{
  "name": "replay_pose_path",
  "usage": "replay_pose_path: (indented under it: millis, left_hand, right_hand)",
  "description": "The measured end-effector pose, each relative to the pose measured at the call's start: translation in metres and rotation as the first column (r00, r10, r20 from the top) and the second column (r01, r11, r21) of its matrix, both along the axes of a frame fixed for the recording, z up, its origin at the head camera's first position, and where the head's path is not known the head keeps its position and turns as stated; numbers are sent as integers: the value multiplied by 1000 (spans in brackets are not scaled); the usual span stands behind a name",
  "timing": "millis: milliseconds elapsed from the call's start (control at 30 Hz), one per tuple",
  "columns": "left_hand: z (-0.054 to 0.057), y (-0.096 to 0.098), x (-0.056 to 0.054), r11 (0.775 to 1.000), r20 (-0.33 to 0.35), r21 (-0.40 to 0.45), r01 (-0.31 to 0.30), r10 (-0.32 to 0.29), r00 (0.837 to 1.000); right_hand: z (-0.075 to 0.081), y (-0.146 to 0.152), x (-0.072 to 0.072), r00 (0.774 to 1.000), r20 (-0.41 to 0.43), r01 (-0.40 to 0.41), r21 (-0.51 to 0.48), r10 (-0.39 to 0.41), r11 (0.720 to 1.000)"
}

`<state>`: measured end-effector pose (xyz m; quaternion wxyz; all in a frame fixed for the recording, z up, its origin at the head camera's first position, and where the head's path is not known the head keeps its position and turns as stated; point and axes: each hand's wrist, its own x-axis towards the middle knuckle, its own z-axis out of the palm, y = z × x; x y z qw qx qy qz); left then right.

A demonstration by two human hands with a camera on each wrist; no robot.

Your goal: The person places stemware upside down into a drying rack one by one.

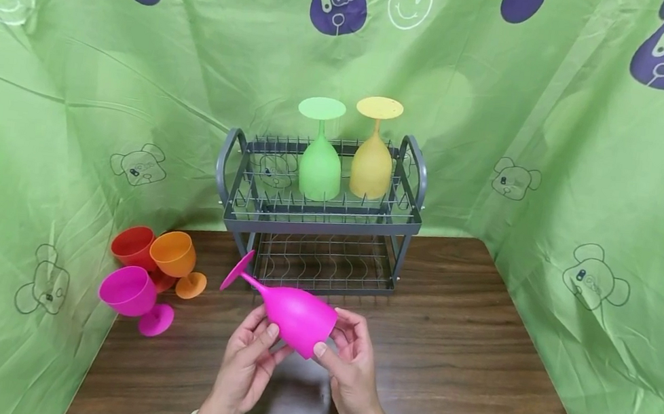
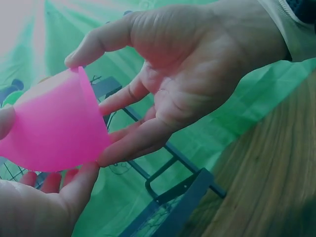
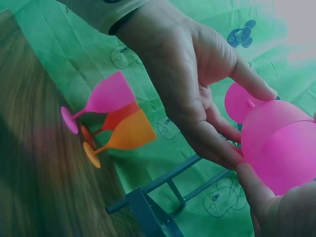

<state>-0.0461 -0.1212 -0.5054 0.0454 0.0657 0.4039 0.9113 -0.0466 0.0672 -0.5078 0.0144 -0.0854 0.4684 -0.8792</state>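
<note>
Both hands hold a pink wine glass (image 1: 298, 316) in front of the rack, tilted on its side. Its round foot is toward the upper left and its rim toward the right. My left hand (image 1: 249, 361) grips the bowl near the stem end, thumb on the near side. At the rim, my right hand (image 1: 353, 370) pinches the edge between thumb and fingers, as the left wrist view also shows around the pink bowl (image 2: 54, 123). Behind stands a two-tier dish rack (image 1: 324, 223), its upper level bearing an upside-down green wine glass (image 1: 321, 168) and a yellow one (image 1: 371, 167).
On the left of the wooden table (image 1: 450, 357) stand a second pink wine glass (image 1: 128, 290), a red one (image 1: 133, 246) and an orange one (image 1: 173, 254), bowls up. Green printed cloth (image 1: 613, 218) hangs around the back and sides.
</note>
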Motion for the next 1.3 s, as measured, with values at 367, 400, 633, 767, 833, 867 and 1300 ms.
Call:
replay_pose_path:
  millis: [367,400,633,767,833,867,1300]
  left_hand:
    - [2,-3,3,998,-25,-48,-32,30,999]
    - [3,-3,3,998,-30,-50,-31,30,999]
    - [11,-8,0,996,-81,-83,-44,37,996]
    - [21,-14,-2,983,-82,-150,-104,92,992]
    - [26,-18,-3,969,-81,-194,-152,138,987]
    - [30,-20,-5,961,-83,-215,-177,163,983]
    - [103,-57,-29,701,-255,-573,-425,339,905]
  right_hand:
    - [-1,1,1,998,3,-55,-6,56,998]
    - [-1,1,0,998,-2,-59,0,59,998]
    - [1,6,-5,997,-56,-58,67,62,996]
    - [7,12,-8,990,-132,-24,147,43,989]
    - [11,17,-11,981,-192,7,184,29,983]
    - [13,20,-12,975,-222,22,202,24,979]
    - [72,77,-46,933,-341,281,483,-118,829]
